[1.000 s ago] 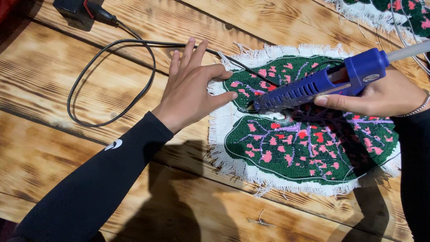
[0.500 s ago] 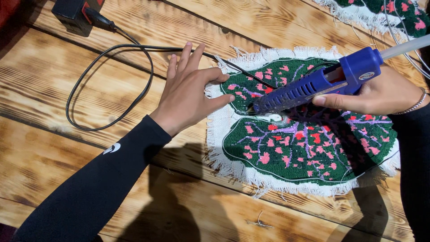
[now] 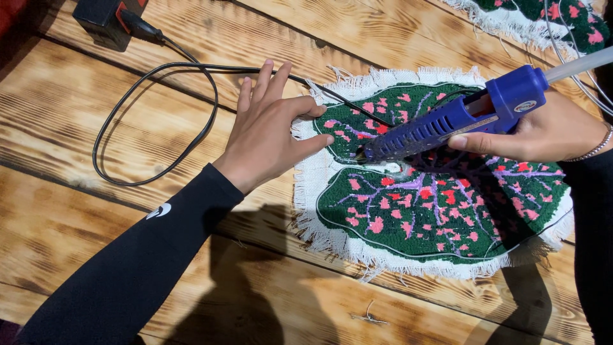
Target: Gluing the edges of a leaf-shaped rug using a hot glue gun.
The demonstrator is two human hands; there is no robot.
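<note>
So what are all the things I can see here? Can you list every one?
glue gun: one, blue, with a pale glue stick at the back, tip down on the leaf rug.
leaf rug: one, green with pink spots, purple veins and a white fringe, flat on the table.
second rug: one, same colours, partly cut off at the top right edge.
cable: one, black, looped on the table to the left.
black box: one, top left, the cable plugs into it.
table: one, brown wooden planks.
bracelet: one, thin and silvery, on the right wrist.
left hand: black sleeve, flat on the rug's fringe.
right hand: holds the glue gun.
</note>
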